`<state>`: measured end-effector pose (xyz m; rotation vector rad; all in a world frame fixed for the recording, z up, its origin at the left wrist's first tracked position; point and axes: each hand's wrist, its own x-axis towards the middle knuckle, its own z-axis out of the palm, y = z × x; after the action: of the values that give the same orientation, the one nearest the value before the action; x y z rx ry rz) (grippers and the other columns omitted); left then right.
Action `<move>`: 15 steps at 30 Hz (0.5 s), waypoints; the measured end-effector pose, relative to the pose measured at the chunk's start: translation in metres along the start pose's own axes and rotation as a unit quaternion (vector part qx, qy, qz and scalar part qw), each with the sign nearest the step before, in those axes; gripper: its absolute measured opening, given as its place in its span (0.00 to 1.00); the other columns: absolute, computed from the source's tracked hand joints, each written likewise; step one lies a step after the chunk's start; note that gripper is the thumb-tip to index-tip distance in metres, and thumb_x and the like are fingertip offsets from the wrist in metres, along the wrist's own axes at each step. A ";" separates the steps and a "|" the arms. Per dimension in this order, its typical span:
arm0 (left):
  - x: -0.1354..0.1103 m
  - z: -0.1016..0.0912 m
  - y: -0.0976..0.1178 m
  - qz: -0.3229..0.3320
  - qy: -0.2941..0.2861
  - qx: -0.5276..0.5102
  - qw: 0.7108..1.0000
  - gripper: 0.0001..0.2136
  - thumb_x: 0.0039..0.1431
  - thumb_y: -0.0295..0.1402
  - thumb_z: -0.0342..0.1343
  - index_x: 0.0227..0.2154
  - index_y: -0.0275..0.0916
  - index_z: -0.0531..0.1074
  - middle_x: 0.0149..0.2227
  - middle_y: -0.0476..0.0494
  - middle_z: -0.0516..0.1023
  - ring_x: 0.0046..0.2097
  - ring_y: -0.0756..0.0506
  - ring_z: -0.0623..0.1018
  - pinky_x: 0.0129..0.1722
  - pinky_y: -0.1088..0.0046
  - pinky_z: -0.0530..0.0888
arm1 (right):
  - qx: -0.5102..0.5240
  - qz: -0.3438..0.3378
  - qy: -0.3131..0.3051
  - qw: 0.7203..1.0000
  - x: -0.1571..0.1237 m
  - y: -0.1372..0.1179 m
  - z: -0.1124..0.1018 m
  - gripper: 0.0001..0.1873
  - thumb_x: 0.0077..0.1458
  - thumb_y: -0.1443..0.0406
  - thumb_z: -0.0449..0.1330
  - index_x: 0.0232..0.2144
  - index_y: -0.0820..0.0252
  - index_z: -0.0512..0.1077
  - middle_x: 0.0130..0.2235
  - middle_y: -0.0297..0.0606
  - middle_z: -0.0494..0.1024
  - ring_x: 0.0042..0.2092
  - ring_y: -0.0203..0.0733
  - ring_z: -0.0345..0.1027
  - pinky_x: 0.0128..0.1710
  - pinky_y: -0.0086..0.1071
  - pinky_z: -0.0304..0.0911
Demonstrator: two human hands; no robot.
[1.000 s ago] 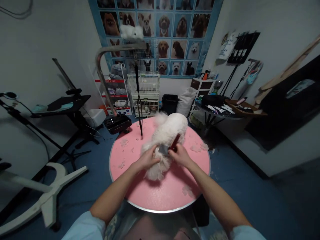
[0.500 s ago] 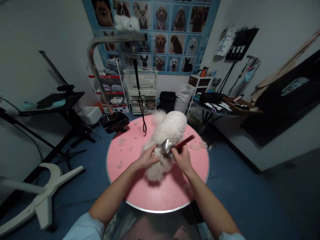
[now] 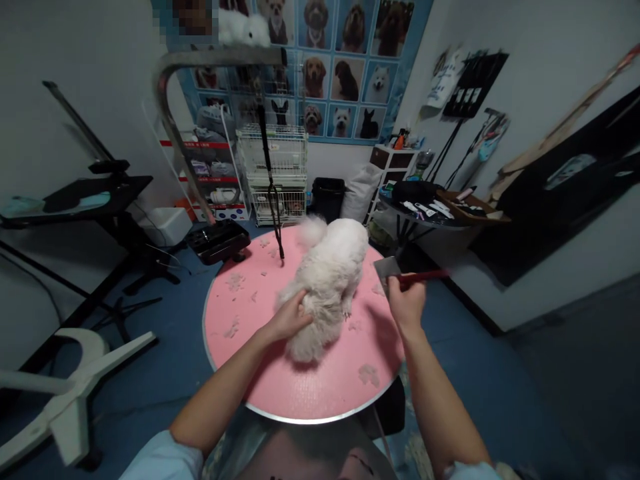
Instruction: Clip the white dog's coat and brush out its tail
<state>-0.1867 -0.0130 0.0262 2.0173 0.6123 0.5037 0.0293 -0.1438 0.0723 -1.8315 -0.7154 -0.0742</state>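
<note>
A small white fluffy dog [image 3: 327, 273] stands on a round pink grooming table [image 3: 260, 373], facing away from me. My left hand [image 3: 291, 319] rests on the fur at the dog's near end, fingers curled into the coat. My right hand [image 3: 407, 303] is lifted to the right of the dog, closed round a slicker brush [image 3: 400, 272] with a red handle and a grey metal head. The brush is clear of the fur. Loose tufts of white hair [image 3: 370, 375] lie on the pink top.
A curved metal grooming arm [image 3: 175, 120] with a black leash [image 3: 270, 187] hangs over the table's far side. Wire cages [image 3: 274, 173] and shelves stand behind. A black side table with tools [image 3: 430, 207] is at the right, a white stand [image 3: 75, 387] at the left.
My right hand has lifted the brush off the dog's back and swung it out to the right. My left hand stays on the fur. The view has tilted down slightly.
</note>
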 end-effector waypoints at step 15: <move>-0.013 0.022 0.007 -0.007 -0.016 -0.033 0.999 0.34 0.52 0.35 0.54 0.61 0.33 0.48 0.20 0.58 0.57 0.21 0.53 0.60 0.19 0.78 0.54 | 0.044 -0.030 -0.185 0.981 -0.020 -0.001 0.015 0.13 0.45 0.59 0.58 0.33 0.60 0.67 0.30 0.36 0.74 0.31 0.41 0.67 0.32 0.33 0.62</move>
<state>-0.1826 -0.0386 0.0208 1.9547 0.5829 0.4776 0.0076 -0.1393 0.0598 -1.7568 -1.0163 0.2633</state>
